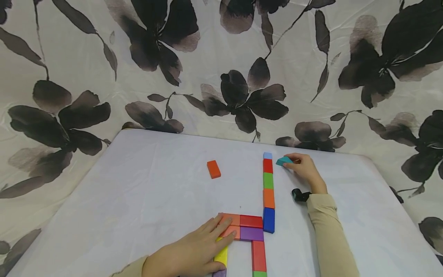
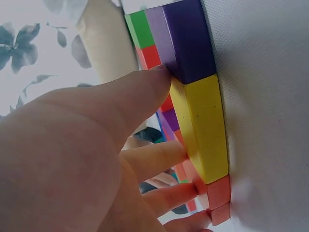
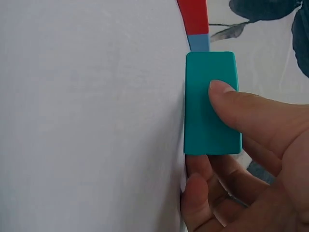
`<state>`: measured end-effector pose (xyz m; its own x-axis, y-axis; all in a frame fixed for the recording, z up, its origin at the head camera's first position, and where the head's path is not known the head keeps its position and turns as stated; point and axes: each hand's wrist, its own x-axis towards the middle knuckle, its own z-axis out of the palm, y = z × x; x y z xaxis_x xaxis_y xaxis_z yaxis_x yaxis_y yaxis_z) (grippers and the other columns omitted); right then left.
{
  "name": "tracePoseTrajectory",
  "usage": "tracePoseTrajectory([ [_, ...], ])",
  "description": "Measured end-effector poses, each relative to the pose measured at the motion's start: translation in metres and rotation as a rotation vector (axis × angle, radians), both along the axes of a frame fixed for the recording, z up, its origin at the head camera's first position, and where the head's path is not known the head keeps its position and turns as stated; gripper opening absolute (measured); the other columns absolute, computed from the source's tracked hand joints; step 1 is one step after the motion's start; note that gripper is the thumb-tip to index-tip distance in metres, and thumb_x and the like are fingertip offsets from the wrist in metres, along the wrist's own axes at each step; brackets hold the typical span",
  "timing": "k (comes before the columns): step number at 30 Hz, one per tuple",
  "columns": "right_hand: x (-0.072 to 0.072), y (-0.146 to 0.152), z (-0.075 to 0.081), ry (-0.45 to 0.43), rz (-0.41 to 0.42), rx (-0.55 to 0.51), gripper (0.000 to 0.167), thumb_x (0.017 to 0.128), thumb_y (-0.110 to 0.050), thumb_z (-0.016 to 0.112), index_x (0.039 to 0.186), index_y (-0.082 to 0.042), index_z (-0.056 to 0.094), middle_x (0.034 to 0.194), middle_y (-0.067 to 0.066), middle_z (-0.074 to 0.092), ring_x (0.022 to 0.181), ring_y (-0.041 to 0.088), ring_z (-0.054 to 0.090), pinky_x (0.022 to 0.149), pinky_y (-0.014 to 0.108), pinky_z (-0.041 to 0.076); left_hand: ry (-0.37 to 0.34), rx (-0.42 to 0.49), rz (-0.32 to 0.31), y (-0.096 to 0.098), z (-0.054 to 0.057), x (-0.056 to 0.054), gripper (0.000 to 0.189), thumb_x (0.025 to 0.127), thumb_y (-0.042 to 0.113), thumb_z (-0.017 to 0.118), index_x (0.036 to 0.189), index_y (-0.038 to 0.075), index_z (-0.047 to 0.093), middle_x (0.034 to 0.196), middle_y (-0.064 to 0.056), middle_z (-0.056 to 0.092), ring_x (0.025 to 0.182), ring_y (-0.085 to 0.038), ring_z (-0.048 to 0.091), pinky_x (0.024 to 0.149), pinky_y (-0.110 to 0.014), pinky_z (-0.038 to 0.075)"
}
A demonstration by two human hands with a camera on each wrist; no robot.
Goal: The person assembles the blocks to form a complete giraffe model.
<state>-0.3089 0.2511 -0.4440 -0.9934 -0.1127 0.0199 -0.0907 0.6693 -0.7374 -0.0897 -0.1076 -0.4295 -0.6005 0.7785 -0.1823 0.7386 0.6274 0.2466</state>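
Note:
Between thumb and fingers, my right hand [image 1: 302, 168] pinches a teal block [image 3: 210, 125], just right of the far end of a line of blocks. That line runs from a light blue block [image 1: 267, 155] through red [image 1: 268, 166], green [image 1: 268, 180] and orange [image 1: 268, 198] to a dark blue block [image 1: 268, 220]. My left hand [image 1: 194, 246] rests with fingers spread on the coral blocks [image 1: 231, 219] and the yellow block [image 2: 205, 130]. Its thumb touches near the seam of the yellow and dark purple blocks [image 2: 190, 41]. Beside the coral pair lie a red [image 1: 251, 221] and a purple block [image 1: 252, 233].
A loose orange-red block [image 1: 214, 169] lies alone at the back middle of the white table [image 1: 155, 184]. Near my right wrist is a small black object [image 1: 299, 195]. A red block [image 1: 258, 256] and a green one [image 1: 259, 274] extend toward the front edge.

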Motion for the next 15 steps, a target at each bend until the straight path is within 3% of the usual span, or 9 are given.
tracePoseTrajectory([
  [7,-0.007,-0.005,-0.001,0.008,0.002,0.019,0.041,0.094,-0.015,0.067,0.130,0.003,0.061,0.124,0.024,0.061,0.104,0.035,0.055,0.080,0.031,0.045,0.004,0.012,-0.003,0.000,0.000,0.000,0.069,0.097,0.052,0.056,0.152,0.015,0.040,0.161,-0.016,0.023,0.148,-0.038,0.019,0.114,-0.046,0.030],
  [15,-0.016,-0.007,-0.005,-0.006,0.005,0.013,0.040,0.094,-0.014,0.066,0.131,0.002,0.062,0.124,0.023,0.061,0.105,0.034,0.051,0.081,0.033,0.045,0.003,0.007,-0.005,0.000,0.000,0.000,0.069,0.097,0.053,0.055,0.152,0.015,0.040,0.161,-0.016,0.024,0.148,-0.038,0.020,0.114,-0.046,0.030],
])
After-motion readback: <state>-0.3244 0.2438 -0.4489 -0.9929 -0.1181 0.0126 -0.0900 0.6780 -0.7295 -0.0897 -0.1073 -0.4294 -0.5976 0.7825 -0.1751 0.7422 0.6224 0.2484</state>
